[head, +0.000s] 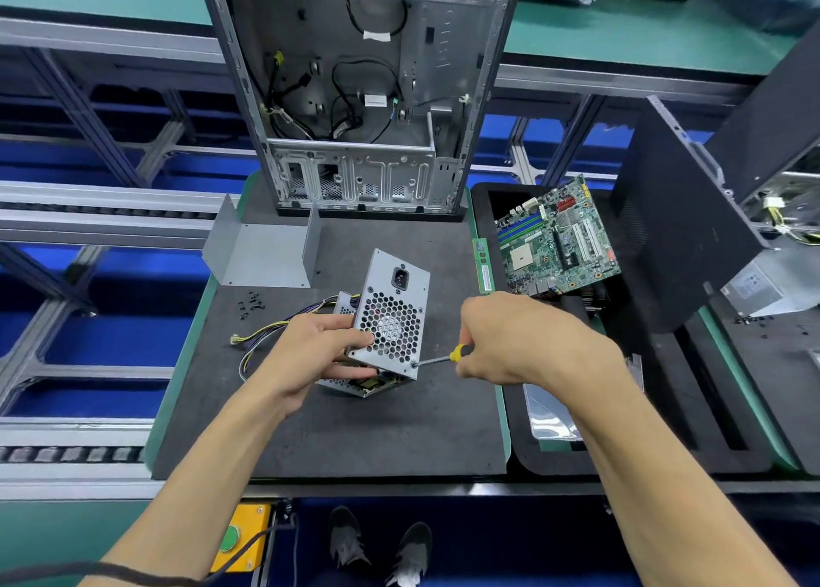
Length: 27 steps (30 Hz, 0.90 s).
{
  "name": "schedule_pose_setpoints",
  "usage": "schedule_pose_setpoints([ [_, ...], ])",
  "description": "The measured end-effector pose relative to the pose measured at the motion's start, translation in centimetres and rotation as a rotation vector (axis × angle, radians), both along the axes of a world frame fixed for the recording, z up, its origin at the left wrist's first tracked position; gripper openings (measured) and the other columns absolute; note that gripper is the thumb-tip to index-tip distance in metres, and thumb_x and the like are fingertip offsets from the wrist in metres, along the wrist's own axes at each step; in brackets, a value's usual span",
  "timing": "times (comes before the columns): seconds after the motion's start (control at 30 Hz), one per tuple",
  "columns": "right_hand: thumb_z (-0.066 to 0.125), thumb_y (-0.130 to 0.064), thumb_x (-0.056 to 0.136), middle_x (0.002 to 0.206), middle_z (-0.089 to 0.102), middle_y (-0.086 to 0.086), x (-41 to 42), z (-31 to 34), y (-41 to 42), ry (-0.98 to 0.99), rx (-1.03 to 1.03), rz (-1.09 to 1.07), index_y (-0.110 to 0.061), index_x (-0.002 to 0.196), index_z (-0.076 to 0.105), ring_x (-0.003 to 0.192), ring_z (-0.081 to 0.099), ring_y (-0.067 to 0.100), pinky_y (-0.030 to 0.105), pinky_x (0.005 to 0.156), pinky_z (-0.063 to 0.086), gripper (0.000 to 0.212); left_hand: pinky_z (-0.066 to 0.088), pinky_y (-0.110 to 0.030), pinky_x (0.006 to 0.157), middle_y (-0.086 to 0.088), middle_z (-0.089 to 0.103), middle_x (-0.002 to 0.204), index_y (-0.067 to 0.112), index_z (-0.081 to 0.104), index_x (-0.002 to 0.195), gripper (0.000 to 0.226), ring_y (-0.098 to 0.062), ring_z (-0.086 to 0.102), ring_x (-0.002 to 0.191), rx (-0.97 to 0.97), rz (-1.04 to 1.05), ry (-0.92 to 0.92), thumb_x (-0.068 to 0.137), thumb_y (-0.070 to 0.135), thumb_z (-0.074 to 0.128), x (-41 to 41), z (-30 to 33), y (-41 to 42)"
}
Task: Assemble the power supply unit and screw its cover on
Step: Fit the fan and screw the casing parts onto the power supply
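The grey power supply unit (392,316) is tilted up on the dark mat, its fan grille and power socket facing me. My left hand (317,349) grips its lower left side and holds it steady. My right hand (517,340) grips a yellow-handled screwdriver (443,358), whose tip sits on a screw at the grille face's lower right corner. A bundle of coloured cables (270,333) trails left from the unit. The bent grey metal cover (264,251) lies apart at the mat's back left. Several small black screws (251,305) lie near it.
An open computer case (355,89) stands at the back of the mat (355,427). A motherboard (557,242) rests in a black tray on the right, beside a RAM stick (483,267) and a black side panel (679,227). Conveyor rails run on the left.
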State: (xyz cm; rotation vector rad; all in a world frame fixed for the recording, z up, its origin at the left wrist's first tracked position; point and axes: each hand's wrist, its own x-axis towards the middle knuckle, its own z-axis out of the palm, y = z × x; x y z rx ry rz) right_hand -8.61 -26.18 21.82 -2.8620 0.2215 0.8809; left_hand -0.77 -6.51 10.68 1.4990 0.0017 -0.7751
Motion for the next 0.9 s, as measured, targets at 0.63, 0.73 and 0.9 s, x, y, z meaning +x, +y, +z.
schedule_pose_setpoints([
  [0.63,0.058,-0.049,0.098,0.091,0.063,0.005,0.2,0.3,-0.2,-0.027,-0.074,-0.001,-0.014,0.09,0.063,0.094,0.06,0.033,0.033,0.074,0.043,0.036,0.063,-0.03,0.063,0.018,0.076,0.077,0.043,0.078,0.059,0.054,-0.01,0.076,0.076,0.016,-0.036,0.009,0.089,-0.001,0.069,-0.3,1.1,-0.2],
  [0.73,0.066,-0.032,0.092,0.11,0.066,0.007,0.0,0.4,-0.1,-0.002,-0.047,0.004,-0.012,0.114,0.06,0.1,0.063,0.032,0.033,0.073,0.044,0.03,0.062,-0.028,0.062,0.013,0.077,0.075,0.043,0.078,0.059,0.055,-0.01,0.075,0.07,0.013,-0.041,0.024,0.089,-0.002,0.069,-0.2,0.9,0.0],
  [0.9,0.06,-0.035,0.097,0.082,0.057,0.003,0.2,0.8,-0.4,-0.076,-0.101,0.019,-0.015,0.09,0.06,0.085,0.057,0.031,0.032,0.071,0.042,0.021,0.063,-0.029,0.064,0.002,0.079,0.079,0.038,0.079,0.06,0.052,-0.016,0.076,0.073,0.012,-0.038,0.019,0.09,-0.003,0.067,-0.2,1.1,-0.1],
])
